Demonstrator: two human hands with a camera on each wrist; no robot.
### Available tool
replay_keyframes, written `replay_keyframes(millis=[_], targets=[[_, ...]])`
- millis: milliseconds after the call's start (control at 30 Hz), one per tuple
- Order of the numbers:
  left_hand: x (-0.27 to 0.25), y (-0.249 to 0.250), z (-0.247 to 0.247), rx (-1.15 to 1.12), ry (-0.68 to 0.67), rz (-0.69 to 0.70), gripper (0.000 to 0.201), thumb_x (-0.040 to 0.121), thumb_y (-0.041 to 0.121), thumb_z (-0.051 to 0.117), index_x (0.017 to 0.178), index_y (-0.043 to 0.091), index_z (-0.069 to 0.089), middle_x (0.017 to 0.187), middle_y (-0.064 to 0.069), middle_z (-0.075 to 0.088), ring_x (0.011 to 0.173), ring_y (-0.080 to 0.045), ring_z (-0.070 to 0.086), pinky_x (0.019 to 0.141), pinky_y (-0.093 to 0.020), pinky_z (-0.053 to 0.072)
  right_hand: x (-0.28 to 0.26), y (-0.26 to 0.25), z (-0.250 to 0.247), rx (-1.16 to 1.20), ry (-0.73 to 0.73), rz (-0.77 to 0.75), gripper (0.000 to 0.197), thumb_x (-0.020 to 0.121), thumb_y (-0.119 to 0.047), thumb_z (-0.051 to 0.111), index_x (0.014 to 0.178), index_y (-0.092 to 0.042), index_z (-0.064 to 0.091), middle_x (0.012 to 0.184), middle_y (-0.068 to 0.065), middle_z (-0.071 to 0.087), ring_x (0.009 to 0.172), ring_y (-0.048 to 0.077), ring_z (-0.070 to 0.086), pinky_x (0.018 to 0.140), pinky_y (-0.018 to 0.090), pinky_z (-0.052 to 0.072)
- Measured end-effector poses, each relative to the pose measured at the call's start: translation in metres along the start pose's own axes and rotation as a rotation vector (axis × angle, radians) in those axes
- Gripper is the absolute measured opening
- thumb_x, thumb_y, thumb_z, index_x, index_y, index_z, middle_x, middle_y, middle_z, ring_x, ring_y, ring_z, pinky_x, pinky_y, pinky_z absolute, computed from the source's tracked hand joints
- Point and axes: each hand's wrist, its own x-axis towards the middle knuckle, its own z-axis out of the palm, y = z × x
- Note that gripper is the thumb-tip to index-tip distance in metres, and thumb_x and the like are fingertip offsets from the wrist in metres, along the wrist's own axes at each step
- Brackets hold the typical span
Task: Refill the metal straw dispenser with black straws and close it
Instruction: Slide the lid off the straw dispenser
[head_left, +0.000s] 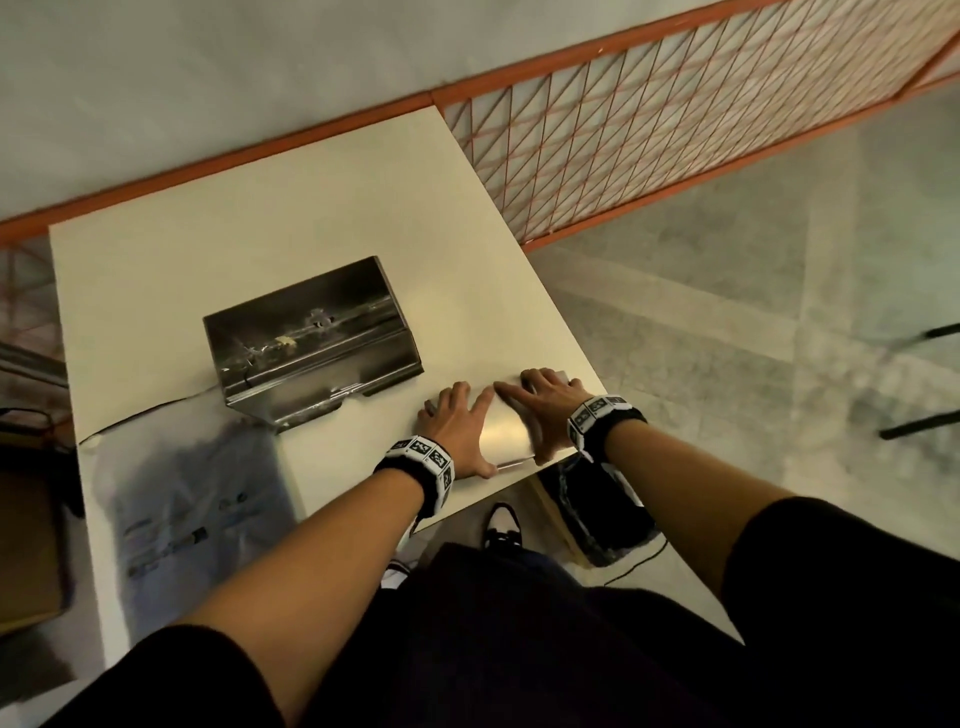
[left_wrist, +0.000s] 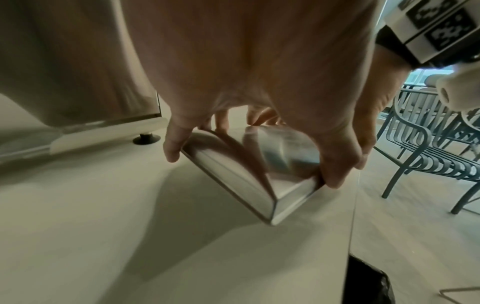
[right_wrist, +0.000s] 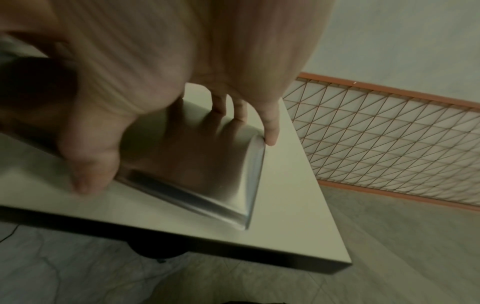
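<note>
The metal straw dispenser (head_left: 311, 332) stands in the middle of the cream table (head_left: 208, 249); its dark shiny top shows, and I cannot tell whether straws are inside. A flat metal lid (head_left: 506, 434) lies at the table's near right corner. My left hand (head_left: 457, 421) grips the lid's left end, thumb on the near edge, and my right hand (head_left: 540, 405) grips its right end. The wrist views show the lid (left_wrist: 233, 176) (right_wrist: 207, 174) pinched between thumb and fingers. A clear plastic bag (head_left: 182, 493) with dark, blurred contents lies at the front left.
The lid sits close to the table's right edge and corner. An orange mesh railing (head_left: 675, 130) runs behind the table. Below the corner, a black bag (head_left: 597, 514) lies on the floor. Metal chairs (left_wrist: 428, 154) stand to the right. At far left is a cardboard box (head_left: 26, 545).
</note>
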Motion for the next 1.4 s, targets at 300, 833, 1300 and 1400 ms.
replay_keyframes(millis=[300,833,1300,1400], targets=[[0.009,0.011,0.017,0.001,0.074,-0.019,0.127,0.062,0.060,0.088,0.158,0.028,0.012,0.153,-0.012,0.018,0.142,-0.036,0.027,0.110,-0.059,0.040,0.005,0.010,0.015,-0.051,0.036,0.009,0.137,0.044,-0.061,0.085,0.151,-0.039,0.002,0.145,0.010,0.027,0.132,0.032,0.027,0.088,0.060,0.047],[0.014,0.028,0.034,0.012,0.141,-0.071,0.128,0.062,0.064,0.085,0.158,0.029,0.008,0.154,-0.013,0.018,0.144,-0.036,0.023,0.108,-0.062,0.041,0.007,0.022,0.025,-0.089,0.072,-0.007,0.132,0.045,-0.055,0.085,0.150,-0.040,0.006,0.146,0.008,0.027,0.134,0.033,0.025,0.094,0.061,0.040],[0.015,0.028,0.034,0.039,0.148,-0.073,0.128,0.061,0.066,0.086,0.157,0.028,0.010,0.154,-0.013,0.023,0.142,-0.035,0.028,0.106,-0.061,0.043,0.008,0.019,0.027,-0.120,0.078,0.005,0.133,0.045,-0.056,0.085,0.150,-0.038,0.005,0.149,0.011,0.026,0.136,0.035,0.025,0.100,0.060,0.034],[0.014,0.027,0.033,0.030,0.144,-0.064,0.128,0.061,0.066,0.086,0.157,0.027,0.011,0.155,-0.013,0.023,0.143,-0.035,0.028,0.107,-0.060,0.043,0.007,0.019,0.028,-0.115,0.083,0.005,0.131,0.047,-0.056,0.084,0.151,-0.037,0.006,0.149,0.011,0.026,0.136,0.035,0.024,0.100,0.061,0.033]])
